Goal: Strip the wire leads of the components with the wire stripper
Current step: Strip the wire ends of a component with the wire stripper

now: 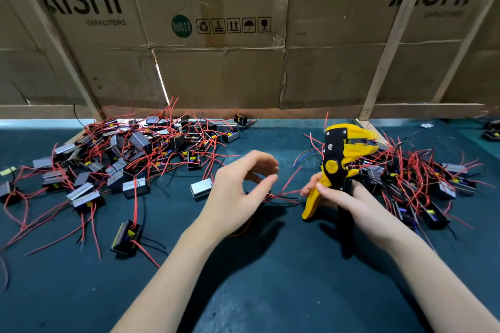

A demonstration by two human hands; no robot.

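between two component piles [130, 154] and [416, 178], right hand [349, 200] grips wire stripper [341, 159].

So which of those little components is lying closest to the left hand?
The lone silver-topped component just left of the left hand, apart from the big pile.

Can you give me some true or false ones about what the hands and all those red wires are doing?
1. The right hand grips a yellow and black wire stripper. True.
2. The left hand holds a hammer. False: it holds thin red and black wires, and no hammer is in view.
3. Piles of small parts with red wires lie on both sides of the hands, a left pile and a right pile. True.
4. The table top is bright white. False: it is dark blue-green.
5. Cardboard boxes stand behind the table. True.
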